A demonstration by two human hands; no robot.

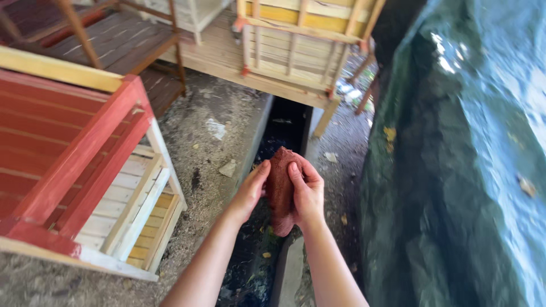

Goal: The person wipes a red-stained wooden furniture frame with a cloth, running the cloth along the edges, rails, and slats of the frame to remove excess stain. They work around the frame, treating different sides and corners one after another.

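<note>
A reddish-brown, rough-surfaced pad or sheet of abrasive-looking material [280, 185] is held upright in front of me. My left hand [250, 190] presses its left side with the fingers curled behind it. My right hand [307, 190] wraps its right edge, thumb on the front face. Both hands hover over a dark, narrow drain channel [278, 131] in the ground.
A red and cream wooden furniture frame [85, 170] lies at left on gritty ground. Unpainted and yellow wooden pieces [296, 51] stand at the back over the channel. A dark green tarpaulin [455, 170] covers a large mass at right. Debris and leaves dot the ground.
</note>
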